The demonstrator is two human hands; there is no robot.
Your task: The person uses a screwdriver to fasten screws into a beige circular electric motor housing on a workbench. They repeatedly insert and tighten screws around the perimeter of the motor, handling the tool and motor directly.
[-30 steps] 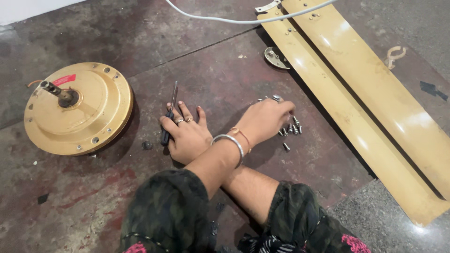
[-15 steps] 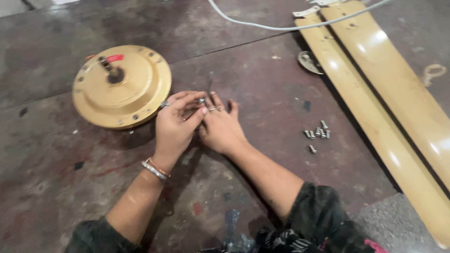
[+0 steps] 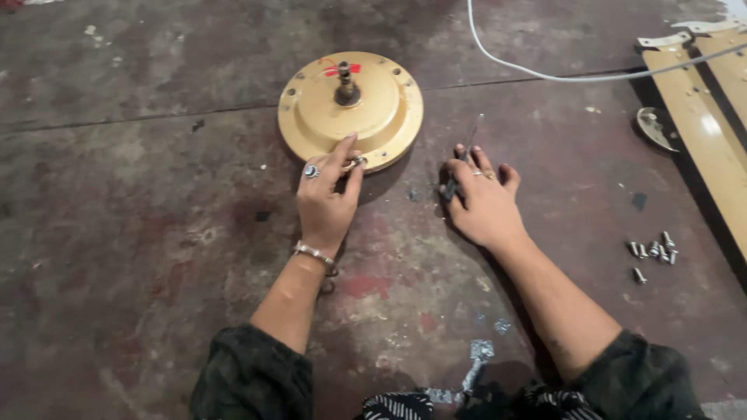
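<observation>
Resting at the 6 o'clock rim of the round yellow motor housing [image 3: 350,113], the left hand [image 3: 328,198] pinches a small metal piece [image 3: 357,162] between thumb and fingertips, closed on it. Right hand [image 3: 484,204] lies on the floor [image 3: 156,233] at 3 o'clock of the housing, fingers curled over the handle of a screwdriver [image 3: 464,155] whose shaft points toward 1 o'clock. Loose screws [image 3: 652,251] sit well apart at 4 o'clock. Yellow blades [image 3: 704,132] and a white cable [image 3: 545,74] lie at 2 o'clock.

White cable [image 3: 545,74], yellow blades [image 3: 700,132], maybe screws [image 3: 652,253].
</observation>
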